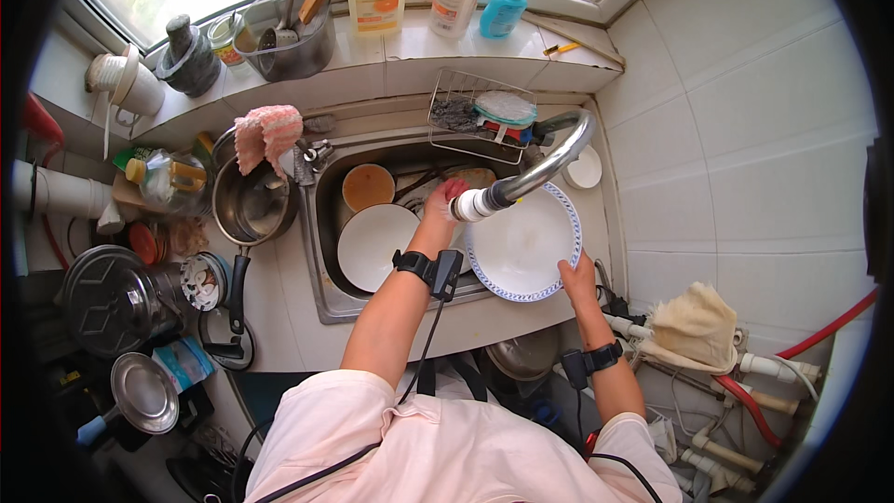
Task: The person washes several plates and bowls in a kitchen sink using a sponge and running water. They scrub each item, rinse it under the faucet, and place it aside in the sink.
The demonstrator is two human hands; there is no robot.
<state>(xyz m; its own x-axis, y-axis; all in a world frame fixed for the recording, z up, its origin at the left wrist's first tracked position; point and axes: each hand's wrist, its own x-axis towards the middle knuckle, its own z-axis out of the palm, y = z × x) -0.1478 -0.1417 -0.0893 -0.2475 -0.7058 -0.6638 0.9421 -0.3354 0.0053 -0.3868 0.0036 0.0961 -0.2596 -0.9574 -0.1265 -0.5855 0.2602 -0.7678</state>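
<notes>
My right hand (pixel 580 278) grips the lower right rim of a large white dish (pixel 524 244) with a blue patterned border, tilted over the sink's right edge. My left hand (pixel 441 201) is in the stainless steel sink (pixel 325 293), just left of the white nozzle (pixel 471 205) of the curved metal faucet (pixel 569 154). Its fingers are partly hidden, and whether they hold anything cannot be made out. In the sink sit a white bowl (pixel 376 248) and a smaller bowl with brownish liquid (pixel 368 186). Other dishes lie partly covered behind my left hand.
A wire rack (pixel 447 87) with scrubbers stands behind the sink. A small white bowl (pixel 583 168) is at the right. Left of the sink stands a saucepan (pixel 255 206), with a pink cloth (pixel 265 136) above it. Bottles, including a blue one (pixel 503 12), line the ledge.
</notes>
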